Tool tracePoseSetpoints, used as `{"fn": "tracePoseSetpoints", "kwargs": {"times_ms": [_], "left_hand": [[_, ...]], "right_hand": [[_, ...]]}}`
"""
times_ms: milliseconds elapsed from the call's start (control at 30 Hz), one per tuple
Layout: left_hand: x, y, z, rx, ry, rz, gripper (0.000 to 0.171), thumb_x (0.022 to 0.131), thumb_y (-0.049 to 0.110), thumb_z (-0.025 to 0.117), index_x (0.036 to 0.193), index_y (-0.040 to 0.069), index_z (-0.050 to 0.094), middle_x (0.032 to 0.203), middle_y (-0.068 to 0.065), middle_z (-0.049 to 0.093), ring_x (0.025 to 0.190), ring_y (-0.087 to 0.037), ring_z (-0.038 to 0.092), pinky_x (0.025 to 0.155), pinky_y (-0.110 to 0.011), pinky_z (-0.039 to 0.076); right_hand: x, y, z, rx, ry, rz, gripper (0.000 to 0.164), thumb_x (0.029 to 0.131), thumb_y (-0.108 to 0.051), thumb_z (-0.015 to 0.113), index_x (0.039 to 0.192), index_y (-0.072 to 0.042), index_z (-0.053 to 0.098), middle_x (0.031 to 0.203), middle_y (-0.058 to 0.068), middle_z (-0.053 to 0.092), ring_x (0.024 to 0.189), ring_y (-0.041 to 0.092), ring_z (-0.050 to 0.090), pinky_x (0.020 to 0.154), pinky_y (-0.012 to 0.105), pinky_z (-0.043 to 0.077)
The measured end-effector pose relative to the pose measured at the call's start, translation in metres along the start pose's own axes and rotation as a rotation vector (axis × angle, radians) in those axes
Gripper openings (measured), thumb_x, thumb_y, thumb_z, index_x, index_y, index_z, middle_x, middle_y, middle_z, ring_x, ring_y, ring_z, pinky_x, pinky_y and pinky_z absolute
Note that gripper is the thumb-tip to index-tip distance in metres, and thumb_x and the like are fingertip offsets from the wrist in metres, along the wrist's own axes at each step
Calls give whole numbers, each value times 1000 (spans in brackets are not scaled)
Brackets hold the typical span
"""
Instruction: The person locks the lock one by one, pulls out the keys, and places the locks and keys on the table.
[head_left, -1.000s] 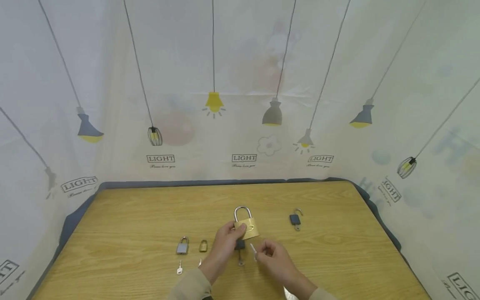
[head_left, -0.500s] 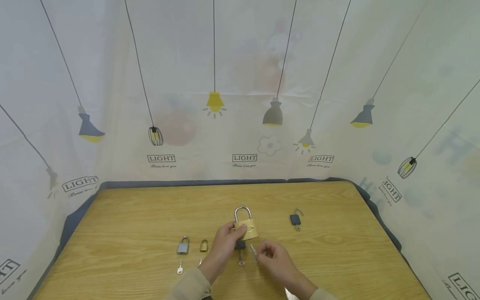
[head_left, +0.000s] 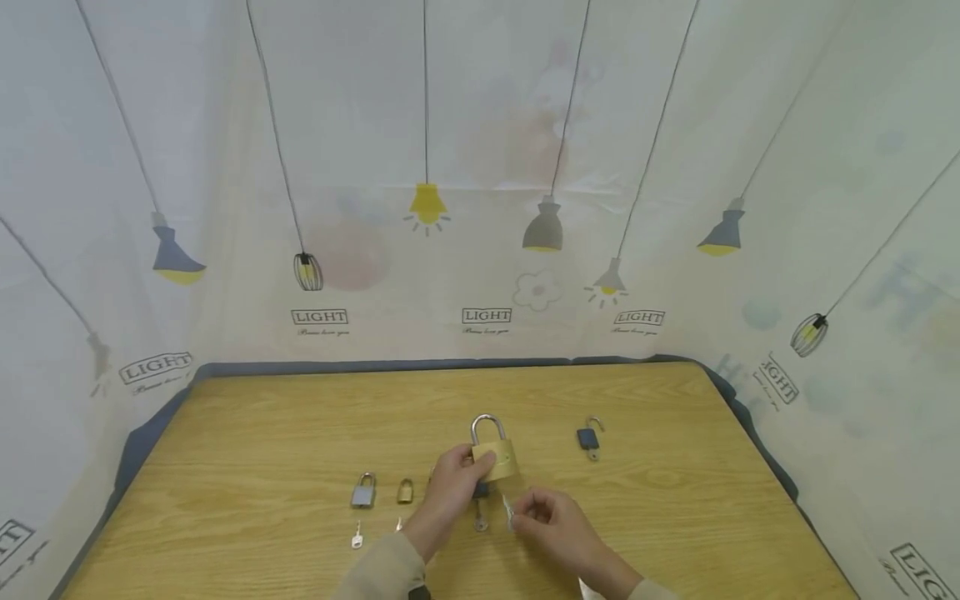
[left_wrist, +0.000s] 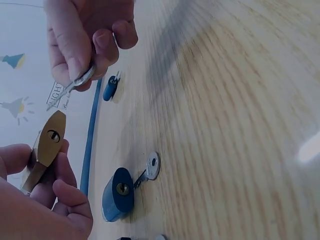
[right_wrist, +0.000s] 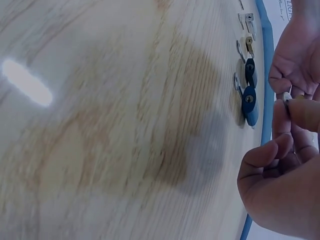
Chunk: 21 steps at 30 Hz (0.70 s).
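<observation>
My left hand [head_left: 452, 495] grips a large brass padlock [head_left: 501, 460] by its body, thumb on the front, above the table. Its shackle points up and away and looks closed. In the left wrist view the keyhole [left_wrist: 54, 136] on the underside is visible. My right hand [head_left: 558, 523] pinches a silver key [head_left: 508, 512] between thumb and finger, blade toward the padlock. The key tip is close to the padlock body but apart from the keyhole. In the right wrist view the fingers hide most of the key [right_wrist: 286, 98].
Below the hands lie a dark blue padlock [left_wrist: 118, 196] and its key [left_wrist: 153, 166]. Further left are a silver padlock [head_left: 363, 497], a small brass padlock [head_left: 405, 492] and loose keys [head_left: 357, 536]. At the right back lies an open dark padlock [head_left: 587, 438] with a key at its base.
The brass padlock has turned slightly in my left hand. My right hand has shifted a little, and the key now points more upright beneath the padlock.
</observation>
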<state>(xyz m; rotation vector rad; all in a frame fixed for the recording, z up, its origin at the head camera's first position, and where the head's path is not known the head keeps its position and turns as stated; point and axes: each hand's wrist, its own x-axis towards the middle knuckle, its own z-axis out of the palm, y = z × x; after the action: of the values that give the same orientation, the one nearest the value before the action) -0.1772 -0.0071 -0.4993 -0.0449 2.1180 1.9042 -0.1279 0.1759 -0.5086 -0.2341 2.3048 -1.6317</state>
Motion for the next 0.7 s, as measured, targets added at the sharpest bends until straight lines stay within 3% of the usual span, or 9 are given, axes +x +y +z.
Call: {"fn": "tracePoseSetpoints", "kwargs": {"times_ms": [133, 300, 400, 533, 700], "left_hand": [[5, 1, 5, 48, -3, -15, 36, 94, 31, 56, 114, 2, 60, 98, -10, 67, 92, -24, 61, 88, -47, 48], [13, 0, 13, 127, -19, -33, 28, 92, 27, 56, 108, 4, 62, 81, -5, 58, 75, -20, 54, 66, -35, 47], [17, 0, 19, 198, -20, -41, 29, 91, 26, 56, 110, 5, 62, 83, -2, 56, 76, -17, 51, 67, -34, 45], [21, 0, 27, 282, -19, -35, 31, 91, 27, 57, 111, 5, 64, 95, -3, 62, 88, -19, 54, 78, -41, 47], [22, 0, 32, 337, -24, -40, 33, 92, 31, 58, 109, 4, 64, 90, -4, 60, 84, -22, 53, 69, -38, 46]], "right_hand": [[-3, 2, -4, 5, 1, 2, 16, 90, -20, 65, 97, -5, 64, 95, 5, 64, 86, 19, 57, 76, 29, 47], [-7, 1, -9, -14, 33, 66, 19, 88, -23, 66, 99, -7, 66, 97, 2, 65, 92, 18, 56, 81, 38, 46], [-8, 2, -12, -26, 55, 85, 20, 88, -24, 67, 99, -7, 66, 97, 1, 65, 93, 17, 56, 82, 40, 46], [-8, 6, -15, -23, 86, 101, 19, 87, -24, 68, 97, -8, 67, 95, 1, 67, 91, 17, 56, 79, 35, 46], [-9, 6, -18, -4, 126, 106, 15, 86, -22, 69, 93, -9, 68, 93, 2, 67, 87, 17, 57, 77, 34, 45]]}}
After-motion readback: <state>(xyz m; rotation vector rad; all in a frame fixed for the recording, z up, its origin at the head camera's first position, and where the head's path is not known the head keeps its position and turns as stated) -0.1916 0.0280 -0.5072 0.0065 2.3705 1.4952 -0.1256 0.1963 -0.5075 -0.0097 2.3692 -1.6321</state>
